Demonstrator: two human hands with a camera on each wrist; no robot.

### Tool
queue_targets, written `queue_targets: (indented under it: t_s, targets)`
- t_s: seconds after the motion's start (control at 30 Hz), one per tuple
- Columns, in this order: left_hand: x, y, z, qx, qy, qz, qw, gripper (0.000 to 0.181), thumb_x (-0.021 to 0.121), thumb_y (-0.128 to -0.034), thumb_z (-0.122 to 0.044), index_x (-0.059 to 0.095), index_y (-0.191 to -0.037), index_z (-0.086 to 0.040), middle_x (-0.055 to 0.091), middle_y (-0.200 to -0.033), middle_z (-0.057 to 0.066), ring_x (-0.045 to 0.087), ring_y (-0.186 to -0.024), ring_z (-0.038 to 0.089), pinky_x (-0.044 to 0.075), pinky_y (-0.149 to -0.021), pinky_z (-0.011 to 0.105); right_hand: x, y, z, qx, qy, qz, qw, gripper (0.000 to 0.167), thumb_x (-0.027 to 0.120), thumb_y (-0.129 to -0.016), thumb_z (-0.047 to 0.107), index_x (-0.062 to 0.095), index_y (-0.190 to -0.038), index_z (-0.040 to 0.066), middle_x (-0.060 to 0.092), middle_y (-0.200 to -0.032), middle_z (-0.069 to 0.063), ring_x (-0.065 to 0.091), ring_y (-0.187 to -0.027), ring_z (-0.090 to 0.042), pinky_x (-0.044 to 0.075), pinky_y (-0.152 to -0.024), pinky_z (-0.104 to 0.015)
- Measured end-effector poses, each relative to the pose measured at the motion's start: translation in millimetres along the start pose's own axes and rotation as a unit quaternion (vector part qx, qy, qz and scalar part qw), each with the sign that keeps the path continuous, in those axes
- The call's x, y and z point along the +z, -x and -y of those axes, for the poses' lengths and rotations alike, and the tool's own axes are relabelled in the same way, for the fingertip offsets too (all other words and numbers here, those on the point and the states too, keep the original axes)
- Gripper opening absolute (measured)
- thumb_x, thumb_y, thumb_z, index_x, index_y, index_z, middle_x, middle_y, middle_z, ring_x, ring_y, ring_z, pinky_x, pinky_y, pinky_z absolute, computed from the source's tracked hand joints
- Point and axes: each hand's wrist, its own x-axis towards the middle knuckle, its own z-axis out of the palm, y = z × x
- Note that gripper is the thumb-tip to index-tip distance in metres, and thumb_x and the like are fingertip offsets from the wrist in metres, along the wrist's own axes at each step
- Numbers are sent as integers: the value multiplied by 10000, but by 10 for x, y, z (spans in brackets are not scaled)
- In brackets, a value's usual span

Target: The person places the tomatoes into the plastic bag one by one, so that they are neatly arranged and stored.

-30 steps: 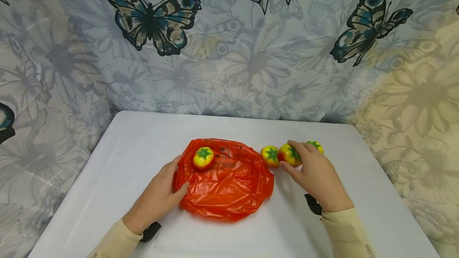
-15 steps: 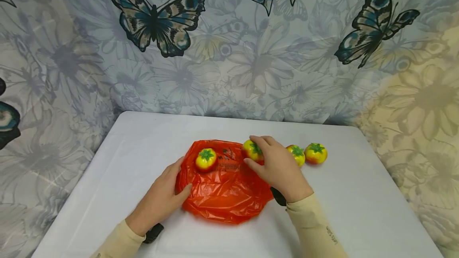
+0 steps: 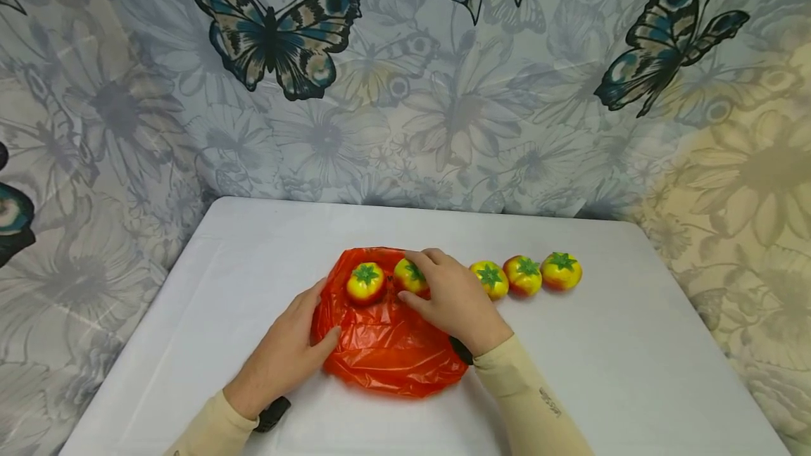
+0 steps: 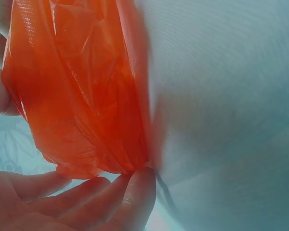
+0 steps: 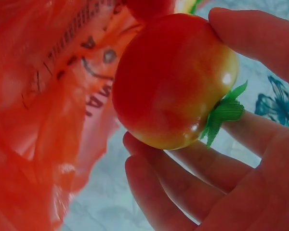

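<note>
A red plastic bag [image 3: 393, 350] lies crumpled on the white table, and a red-yellow toy fruit with a green leafy top [image 3: 365, 283] rests on its upper left part. The left hand [image 3: 281, 347] grips the bag's left edge; in the left wrist view its fingers [image 4: 139, 192] touch the orange-looking plastic [image 4: 82, 96]. Over the bag's upper right part, the right hand [image 3: 457, 298] holds a second such fruit [image 3: 410, 276] between thumb and fingers. The right wrist view shows this fruit [image 5: 171, 82] close up, its leaves towards the palm.
Three more similar fruits, a left one [image 3: 490, 280], a middle one [image 3: 523, 276] and a right one [image 3: 562, 271], stand in a row right of the bag on the white table [image 3: 633, 357]. Behind the table hangs a butterfly-patterned cloth [image 3: 443, 139].
The right hand has moved left from the row of fruits to above the bag, carrying one fruit beside the first. The left hand has stayed at the bag's left edge.
</note>
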Motion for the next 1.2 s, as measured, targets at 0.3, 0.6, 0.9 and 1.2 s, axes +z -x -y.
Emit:
queue_targets:
  t_s: [0.3,0.6,0.9,1.2]
  targets:
    - [2,7,-9,49,6,-40,10000,856,732,-1020,-311,283,-1704,-57,454,-1678,167,503,-1527,391,482,-1201,602,121,-26,1,-148,72,134,9998,668,846,-939,421,615,-1520,186,688,-1404,-85,709,-1230,-263,624,-1043,-470]
    - [13,8,-12,11,-27,7,10000,864,732,-1019,-317,275,-1709,-67,444,-1684,166,496,-1531,397,481,-1200,606,183,-26,15,-267,17,151,9995,643,853,-939,391,629,-1500,173,680,-1378,-58,685,-1218,-228,603,-1079,-438]
    - [17,9,-7,35,44,-1,10000,852,728,-1022,-307,281,-1706,-67,448,-1682,163,498,-1530,393,478,-1204,607,210,-34,0,-275,56,201,9994,649,849,-946,375,616,-1515,166,668,-1399,-63,683,-1218,-227,601,-1081,-430]
    - [20,16,-10,66,13,-46,10000,859,733,-1019,-307,278,-1709,-69,453,-1677,166,510,-1521,393,492,-1191,605,262,-53,-19,-135,-28,508,9986,664,836,-960,363,593,-1540,149,641,-1445,-77,665,-1256,-252,589,-1109,-447]
